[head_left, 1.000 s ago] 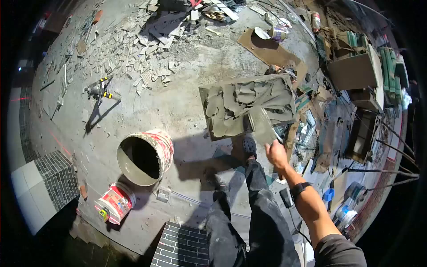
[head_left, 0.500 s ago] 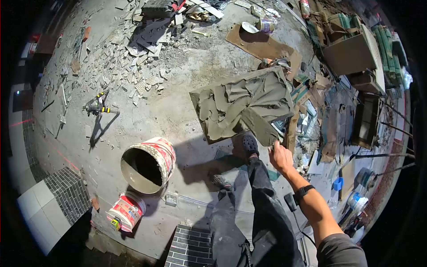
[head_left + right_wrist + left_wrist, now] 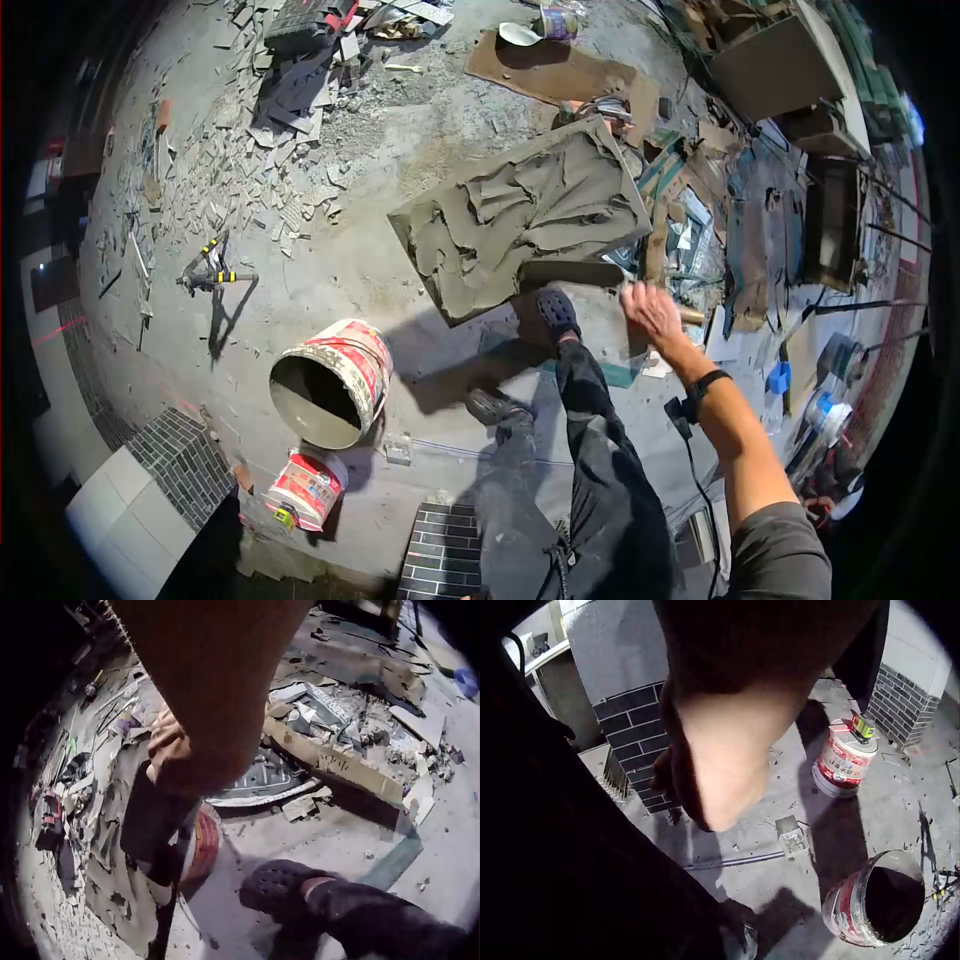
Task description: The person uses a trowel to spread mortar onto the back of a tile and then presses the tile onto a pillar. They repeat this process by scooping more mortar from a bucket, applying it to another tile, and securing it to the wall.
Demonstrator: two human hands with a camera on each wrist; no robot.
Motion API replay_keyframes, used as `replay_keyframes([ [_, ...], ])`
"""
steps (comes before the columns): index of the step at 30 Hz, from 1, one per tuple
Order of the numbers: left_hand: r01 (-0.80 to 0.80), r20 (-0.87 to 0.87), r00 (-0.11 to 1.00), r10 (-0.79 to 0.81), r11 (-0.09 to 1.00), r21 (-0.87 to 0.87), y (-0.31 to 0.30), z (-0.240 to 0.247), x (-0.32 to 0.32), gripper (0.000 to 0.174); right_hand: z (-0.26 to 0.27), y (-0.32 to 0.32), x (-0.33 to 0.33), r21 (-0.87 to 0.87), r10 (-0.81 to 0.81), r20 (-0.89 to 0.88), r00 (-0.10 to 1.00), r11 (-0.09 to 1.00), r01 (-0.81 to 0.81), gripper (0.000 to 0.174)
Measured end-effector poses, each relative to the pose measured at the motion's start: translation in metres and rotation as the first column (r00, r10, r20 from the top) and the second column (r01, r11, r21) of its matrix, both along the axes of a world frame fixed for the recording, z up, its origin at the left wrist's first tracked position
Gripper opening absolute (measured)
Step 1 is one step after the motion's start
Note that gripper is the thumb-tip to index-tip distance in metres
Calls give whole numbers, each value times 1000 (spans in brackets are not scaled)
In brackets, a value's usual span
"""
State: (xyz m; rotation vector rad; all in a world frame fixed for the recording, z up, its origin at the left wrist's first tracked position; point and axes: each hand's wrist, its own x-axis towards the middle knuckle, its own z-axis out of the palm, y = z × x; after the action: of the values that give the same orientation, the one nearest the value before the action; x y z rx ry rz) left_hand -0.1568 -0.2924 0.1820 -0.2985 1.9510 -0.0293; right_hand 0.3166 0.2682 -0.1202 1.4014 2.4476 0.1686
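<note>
My right hand point(image 3: 655, 315) grips a flat trowel point(image 3: 572, 274), its blade seen nearly edge-on at the near edge of a rectangular slab. Grey wet mortar point(image 3: 530, 215) covers the slab in ridges and swirls, with a narrow rim showing along its far side. In the right wrist view the fingers point(image 3: 166, 742) curl at the dark trowel point(image 3: 146, 821), close to the mortar-coated face. My left hand point(image 3: 724, 776) hangs low near a brick-patterned block and shows nothing held; most of its fingers are hidden behind the hand. The head view does not include it.
A large bucket point(image 3: 325, 385) with mortar inside stands left of my feet, a smaller red-and-white bucket point(image 3: 307, 488) beside it. A tripod-like tool point(image 3: 215, 275) and broken tile pieces point(image 3: 285, 200) lie farther left. Cardboard point(image 3: 560, 75) and debris point(image 3: 695, 240) line the far and right sides.
The trowel has drawn back from the mortar's surface to the slab's near edge, its blade turning from flat to nearly edge-on. The head view has shifted, so the slab appears farther left and more rotated.
</note>
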Motion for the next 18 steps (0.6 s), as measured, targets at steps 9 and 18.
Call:
replay_keyframes([
  [9,45,-20,999,-44,999,19,32,0,12,26,20,4,-40,-542,-641,-277,716,720,434,21],
  [18,37,-26,999,-35,996,86,59,10,33,28,36,16,-46,-510,-860,-148,489,490,707,28],
])
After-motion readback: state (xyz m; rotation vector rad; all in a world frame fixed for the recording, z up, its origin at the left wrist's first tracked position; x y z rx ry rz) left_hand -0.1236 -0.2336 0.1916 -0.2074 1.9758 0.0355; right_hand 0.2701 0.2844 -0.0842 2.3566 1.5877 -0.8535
